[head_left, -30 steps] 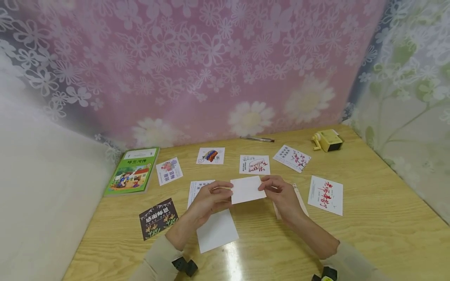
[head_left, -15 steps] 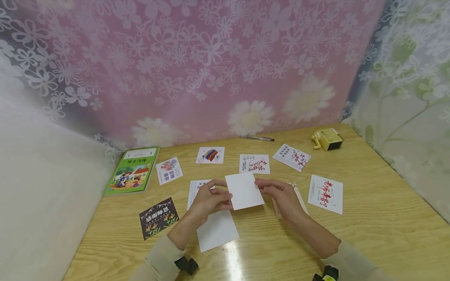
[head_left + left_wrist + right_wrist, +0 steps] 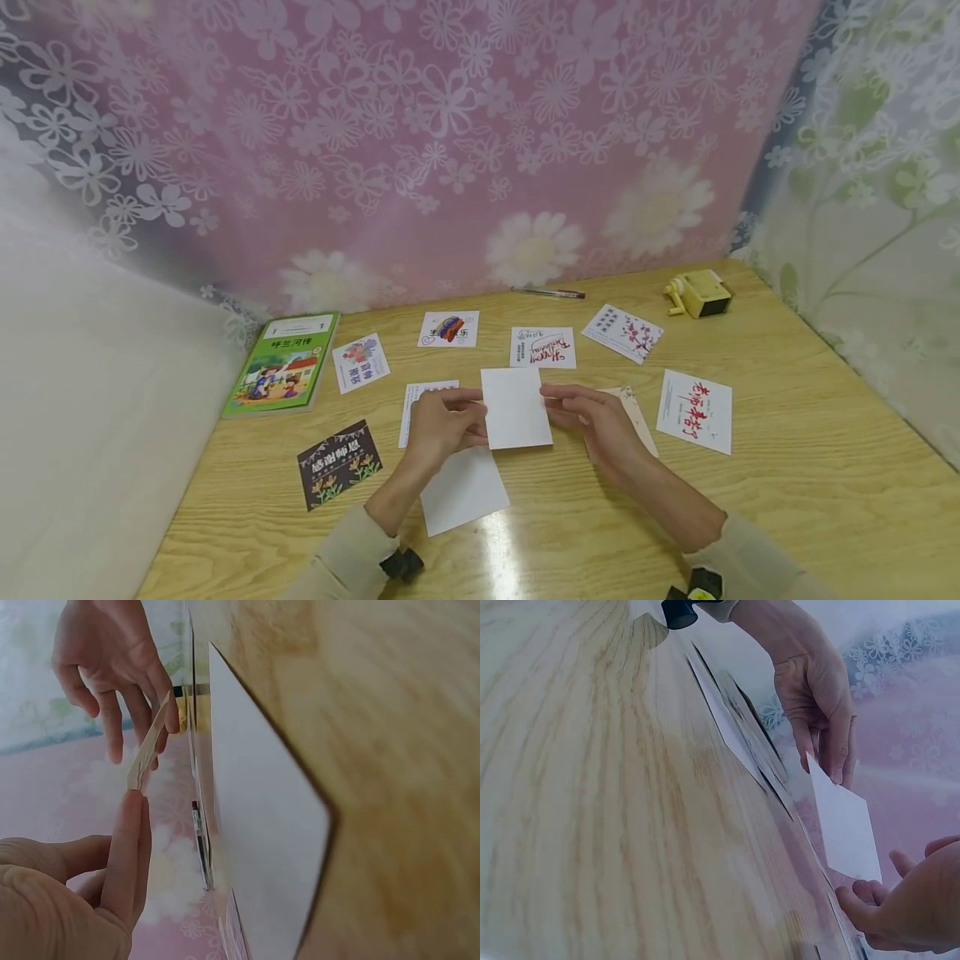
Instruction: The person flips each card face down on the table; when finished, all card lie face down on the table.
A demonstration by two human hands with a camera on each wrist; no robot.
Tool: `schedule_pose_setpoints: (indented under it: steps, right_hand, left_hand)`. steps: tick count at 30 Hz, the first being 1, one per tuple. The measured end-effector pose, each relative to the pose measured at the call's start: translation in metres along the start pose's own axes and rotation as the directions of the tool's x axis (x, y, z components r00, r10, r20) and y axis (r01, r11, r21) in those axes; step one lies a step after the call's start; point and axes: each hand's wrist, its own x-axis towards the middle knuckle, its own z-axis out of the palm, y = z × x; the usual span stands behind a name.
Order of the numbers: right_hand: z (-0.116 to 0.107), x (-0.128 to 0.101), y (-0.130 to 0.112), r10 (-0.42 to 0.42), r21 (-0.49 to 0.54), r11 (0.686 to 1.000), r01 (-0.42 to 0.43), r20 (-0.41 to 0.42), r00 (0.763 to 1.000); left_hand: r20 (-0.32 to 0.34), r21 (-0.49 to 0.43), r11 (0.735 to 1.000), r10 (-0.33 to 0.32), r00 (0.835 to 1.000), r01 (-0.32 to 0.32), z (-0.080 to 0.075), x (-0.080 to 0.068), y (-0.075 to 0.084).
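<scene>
My left hand (image 3: 438, 423) and right hand (image 3: 600, 421) are bare: no gloves, rings or watch show in the head view. Both forearms are uncovered from the wrist to partway up. Above that I wear long sleeves in a pale beige, plain and unmarked, pushed back and bunched loosely. A small black device (image 3: 401, 564) sits strapped at the left sleeve, and a second black device (image 3: 693, 583), with a touch of yellow, at the right sleeve.
</scene>
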Motion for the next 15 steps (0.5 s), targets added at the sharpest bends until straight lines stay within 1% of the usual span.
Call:
schedule_pose_setpoints:
  steps: [2, 4, 7, 10, 13, 15]
  right_hand:
    - [-0.0005, -0.0001, -0.0002, 0.013, -0.007, 1.000, -0.013, 0.006, 1.000]
    - [-0.0010, -0.0001, -0.0005, 0.025, -0.014, 1.000, -0.025, 0.010, 1.000]
    - [-0.0023, 0.0003, -0.0010, 0.048, -0.023, 0.999, -0.048, 0.009, 0.999]
    - [-0.0039, 0.0015, -0.0015, 0.069, -0.025, 0.997, -0.069, 0.000, 0.998]
    - [-0.0052, 0.0036, -0.0020, 0.070, -0.030, 0.997, -0.070, 0.003, 0.998]
    - [-0.0058, 0.0054, -0.0022, 0.073, -0.031, 0.997, -0.072, 0.010, 0.997]
  left_hand:
    - [0.008, -0.007, 1.000, -0.016, 1.000, 0.016, -0.0005, -0.0003, 0.0006]
    - [0.035, -0.013, 0.999, -0.033, 0.999, 0.033, -0.0012, -0.0006, 0.0008]
    - [0.109, -0.031, 0.998, -0.058, 0.992, 0.062, -0.0015, -0.0012, 0.0001]
    - [0.201, -0.043, 0.994, -0.092, 0.975, 0.103, -0.0009, -0.0019, -0.0009]
    - [0.285, -0.051, 0.989, -0.118, 0.951, 0.137, 0.0000, -0.0021, -0.0020]
    - [0.318, -0.062, 0.987, -0.123, 0.940, 0.150, 0.0001, -0.0017, -0.0029]
